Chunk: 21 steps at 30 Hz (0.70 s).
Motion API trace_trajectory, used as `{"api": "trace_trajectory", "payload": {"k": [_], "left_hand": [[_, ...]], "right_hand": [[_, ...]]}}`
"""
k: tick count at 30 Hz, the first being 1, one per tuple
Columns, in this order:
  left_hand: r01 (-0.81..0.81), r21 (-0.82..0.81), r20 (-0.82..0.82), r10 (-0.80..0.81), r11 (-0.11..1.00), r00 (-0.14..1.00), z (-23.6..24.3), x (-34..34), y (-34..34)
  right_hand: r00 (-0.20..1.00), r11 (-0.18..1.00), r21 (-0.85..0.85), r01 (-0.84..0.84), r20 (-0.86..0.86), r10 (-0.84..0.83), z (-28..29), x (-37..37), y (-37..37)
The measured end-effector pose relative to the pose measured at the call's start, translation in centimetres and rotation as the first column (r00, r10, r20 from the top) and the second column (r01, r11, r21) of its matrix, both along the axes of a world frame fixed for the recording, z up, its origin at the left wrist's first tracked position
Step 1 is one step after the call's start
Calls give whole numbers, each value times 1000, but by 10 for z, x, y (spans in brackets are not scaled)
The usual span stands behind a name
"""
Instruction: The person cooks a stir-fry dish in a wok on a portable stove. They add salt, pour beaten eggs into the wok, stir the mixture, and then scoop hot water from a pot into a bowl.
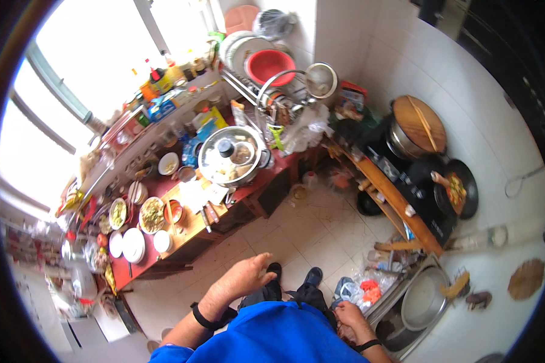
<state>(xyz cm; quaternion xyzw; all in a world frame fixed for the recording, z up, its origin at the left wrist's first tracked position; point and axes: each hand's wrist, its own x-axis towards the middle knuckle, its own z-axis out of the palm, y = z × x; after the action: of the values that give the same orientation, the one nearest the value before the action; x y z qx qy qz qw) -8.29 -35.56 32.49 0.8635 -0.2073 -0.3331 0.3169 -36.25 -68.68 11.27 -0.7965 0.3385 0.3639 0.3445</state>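
Note:
My left hand [243, 278] hangs over the tiled floor in front of my body, its fingers stretched out and nothing in them. Low at my right side is my right hand [349, 316], near the plastic bags [369, 292] and the sink; its fingers are mostly turned away, and whether they hold anything is hidden. Across from me, beyond the left hand, a red counter carries a lidded steel pot [231, 158], a bowl of chopped food [153, 215], a stack of white bowls [134, 245] and knives [209, 218] on a wooden board [188, 228]. Neither hand touches these.
On the right, a black stove [406, 181] bears a pot with a wooden lid [419, 126] and chopsticks, beside a wok [464, 190] with food. A metal basin [426, 297] sits in the sink. A red bowl [270, 66] and bottles line the back. Floor tiles [303, 227] lie between.

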Motion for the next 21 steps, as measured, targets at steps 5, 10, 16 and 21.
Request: {"api": "trace_trajectory", "payload": {"k": [5,10,16,21], "left_hand": [[-166,-62,-85,160,984,983,-14,-27,-12],[-291,-138,-54,286,947,957,-17,-31,-2],[-267,-88,-64,262,960,963,-34,-20,41],[-355,-163,-39,354,921,935,-44,-9,110]], "right_hand": [[962,962,-150,-230,114,247,19,91,-92],[947,991,-99,-92,299,117,86,197,-94],[347,959,144,-243,936,-53,319,323,26],[-298,846,-321,-426,933,204,470,354,164]]}}
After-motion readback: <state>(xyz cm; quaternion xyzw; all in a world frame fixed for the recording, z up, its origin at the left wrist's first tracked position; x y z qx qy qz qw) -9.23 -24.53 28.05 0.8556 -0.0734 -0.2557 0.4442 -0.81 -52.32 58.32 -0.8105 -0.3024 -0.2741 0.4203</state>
